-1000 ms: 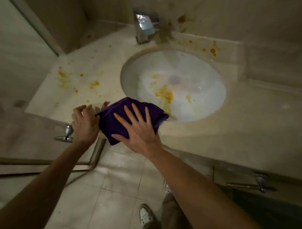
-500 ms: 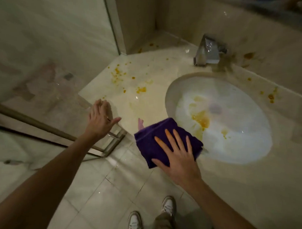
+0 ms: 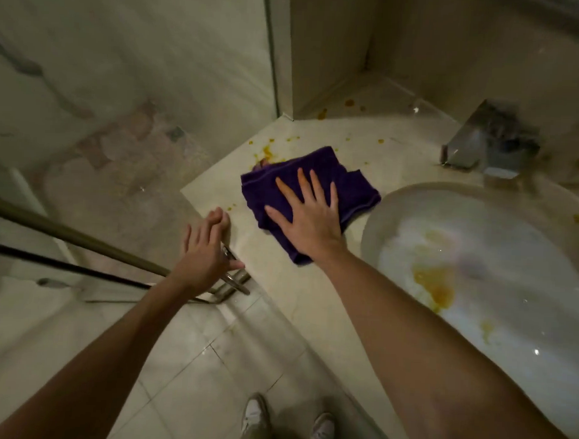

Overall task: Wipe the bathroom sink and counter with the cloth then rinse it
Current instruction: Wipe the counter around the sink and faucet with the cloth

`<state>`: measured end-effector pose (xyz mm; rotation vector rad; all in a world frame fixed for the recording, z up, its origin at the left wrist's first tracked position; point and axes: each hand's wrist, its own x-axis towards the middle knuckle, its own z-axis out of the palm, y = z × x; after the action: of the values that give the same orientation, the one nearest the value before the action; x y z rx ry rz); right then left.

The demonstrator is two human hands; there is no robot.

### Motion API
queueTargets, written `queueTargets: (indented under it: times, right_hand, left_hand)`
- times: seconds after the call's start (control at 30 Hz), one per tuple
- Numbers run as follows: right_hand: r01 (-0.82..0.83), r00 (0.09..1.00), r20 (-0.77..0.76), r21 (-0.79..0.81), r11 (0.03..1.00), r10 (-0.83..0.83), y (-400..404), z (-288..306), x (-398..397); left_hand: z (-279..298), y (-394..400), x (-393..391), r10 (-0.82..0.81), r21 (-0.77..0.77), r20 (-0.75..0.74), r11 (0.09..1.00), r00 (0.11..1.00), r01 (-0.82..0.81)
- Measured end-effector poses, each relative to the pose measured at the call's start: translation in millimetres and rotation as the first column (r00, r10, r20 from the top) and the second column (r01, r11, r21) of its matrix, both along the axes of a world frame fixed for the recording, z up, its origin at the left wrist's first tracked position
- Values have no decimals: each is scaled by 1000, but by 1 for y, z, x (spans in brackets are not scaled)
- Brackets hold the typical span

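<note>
Pressing flat with fingers spread, the right hand [image 3: 309, 221] lies on top of the purple cloth [image 3: 351, 188], which is spread on the counter [image 3: 311, 299] to the left of the sink [image 3: 393, 203]. The cloth sits under the palm and reaches out past the fingertips to the far side and to the right, its right edge close to the sink's rim. Its far left corner touches an orange stain [image 3: 267, 151] on the counter. The left hand [image 3: 205, 252] is apart from the cloth, near and to the left of it, at the counter's left edge, fingers loosely together and holding nothing; it hovers over a metal door handle [image 3: 233, 281]. More orange spots dot the far part of the counter, and an orange smear [image 3: 435, 283] lies inside the white sink bowl. A metal tap [image 3: 488, 141] stands at the far side of the sink. A glass panel [image 3: 121, 115] fills the left. Two shoes [image 3: 255, 418] show on the tiled floor [image 3: 191, 363] at the near edge.
</note>
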<state>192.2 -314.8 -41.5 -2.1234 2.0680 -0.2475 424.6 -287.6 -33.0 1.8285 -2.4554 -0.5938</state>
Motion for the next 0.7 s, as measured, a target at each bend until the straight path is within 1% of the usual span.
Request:
queueTargets:
  times: [0.1,0.2,0.33,0.4,0.43,0.5,0.6,0.63,0.7]
  right_hand:
    - [3,1000,-18,-30,1000,-3,-49,-4,7]
    - [-21,1000,-12,-5,1000,20,-83,-3,17]
    - [-23,999,-25,-2,1000,22,-85,0,19]
    - [-50,998,-43,3,999,50,-57,4,19]
    - [-64,997,-43,-4,998,64,-34,6,20]
    - [-92,995,-29,1,996,92,28,10,23]
    - [-92,995,-32,66,994,94,102,11,39]
    - [-78,996,-40,86,993,82,110,10,45]
    - [-30,998,-53,102,994,35,108,9,56]
  left_hand:
    - [-5,-1,-3,-1,-10,-22,1000,1000,0]
    - [-6,-4,1,-8,-23,-59,1000,998,6]
    - [-3,-8,7,-65,-2,-95,998,993,65]
    - [6,-13,16,-74,-31,-145,997,987,71]
    - [11,-17,22,-90,-75,-146,994,985,80]
    - [16,-22,38,-108,-145,-104,985,989,92]
    - [18,-24,54,-57,-91,-73,995,996,51]
    - [17,-24,58,-54,-77,-62,996,997,49]
    - [15,-27,64,-93,-110,-43,990,995,88]
